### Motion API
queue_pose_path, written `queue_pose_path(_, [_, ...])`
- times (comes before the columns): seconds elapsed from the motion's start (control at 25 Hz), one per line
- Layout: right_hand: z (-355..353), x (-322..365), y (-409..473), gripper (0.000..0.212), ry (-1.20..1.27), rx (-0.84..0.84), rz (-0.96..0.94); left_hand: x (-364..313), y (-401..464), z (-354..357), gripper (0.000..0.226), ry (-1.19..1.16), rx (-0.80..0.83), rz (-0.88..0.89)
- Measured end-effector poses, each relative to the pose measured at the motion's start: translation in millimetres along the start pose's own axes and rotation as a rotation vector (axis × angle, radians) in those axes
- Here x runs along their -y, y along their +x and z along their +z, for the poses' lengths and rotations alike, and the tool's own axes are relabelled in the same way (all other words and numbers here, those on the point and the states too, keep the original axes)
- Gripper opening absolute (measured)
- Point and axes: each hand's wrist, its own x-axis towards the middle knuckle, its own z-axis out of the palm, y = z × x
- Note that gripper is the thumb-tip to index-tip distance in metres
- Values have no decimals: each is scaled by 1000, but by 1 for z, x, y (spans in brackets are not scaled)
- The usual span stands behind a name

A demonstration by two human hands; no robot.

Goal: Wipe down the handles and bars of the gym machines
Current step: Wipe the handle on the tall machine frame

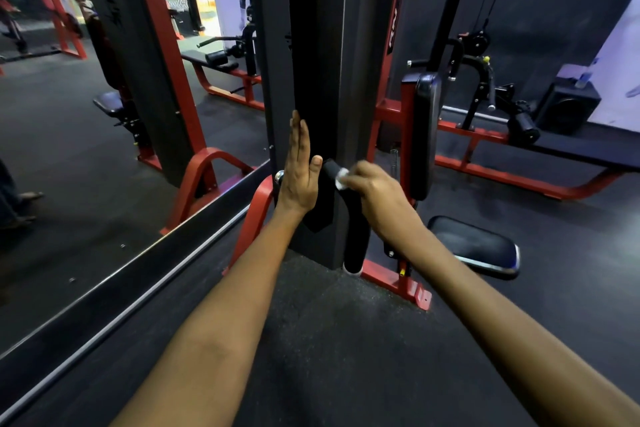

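Note:
A black padded handle bar (355, 236) rises beside the machine's dark upright column (322, 62). My right hand (375, 196) pinches a small white wipe (341, 178) and holds it against the bar's upper end. My left hand (299, 170) lies flat with straight fingers against the column's black cover, thumb pointing toward the bar. A chrome knob (279, 177) shows just left of that hand.
A large wall mirror (86, 114) fills the left, its metal frame running along the floor. The machine's red base frame (398, 282), black seat pad (476, 246) and upright back pad (426, 135) stand to the right. Another red bench machine (554, 163) and a black speaker (568, 107) sit farther right.

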Motion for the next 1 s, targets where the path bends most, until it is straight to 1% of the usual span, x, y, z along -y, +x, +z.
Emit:
queue_pose_path(0.08, [-12,7,-43,22,39,-71,-29,2,0,0,55,6,18,12])
queue_pose_path(0.16, [-12,10,-32,16,76,-103,2,5,-1,1,56,8,5,19])
queue_pose_path(0.24, [2,14,15,13,51,-72,16,6,-2,2,56,5,-5,-20])
queue_pose_path(0.32, [12,23,44,17,-13,32,-31,6,-3,-1,53,19,-9,-43])
queue_pose_path(0.4, [10,12,25,28,-52,25,-159,9,-2,-6,52,36,1,30])
queue_pose_path(0.44, [4,6,2,32,-31,24,-200,11,0,-8,52,41,13,65])
queue_pose_path(0.48, [-4,2,-24,34,14,41,-199,13,2,-9,51,45,27,85])
queue_pose_path(0.52, [-12,-1,-46,35,61,34,-185,14,2,-8,52,46,37,98])
queue_pose_path(0.56, [-15,-6,-55,35,97,-9,-157,14,1,-6,52,44,35,103])
queue_pose_path(0.6, [-12,-10,-48,33,109,-60,-102,12,0,-3,53,40,24,92])
queue_pose_path(0.68, [-4,-4,-4,28,133,-78,-15,8,-2,1,56,30,3,24])
queue_pose_path(0.72, [3,4,17,28,117,-61,-30,7,-3,2,57,32,-7,-9])
queue_pose_path(0.8, [14,12,29,31,53,-6,-133,6,-4,-1,58,52,-12,-25])
queue_pose_path(0.84, [17,11,15,30,53,53,-180,6,-3,-4,57,64,-9,-12])
queue_pose_path(0.88, [19,9,-7,27,106,58,-142,6,-2,-7,56,81,-9,9])
queue_pose_path(0.92, [17,6,-31,25,167,27,-76,7,-1,-9,54,99,-11,30])
queue_pose_path(1.0, [12,0,-71,26,187,-145,37,6,0,-12,52,104,-10,60])
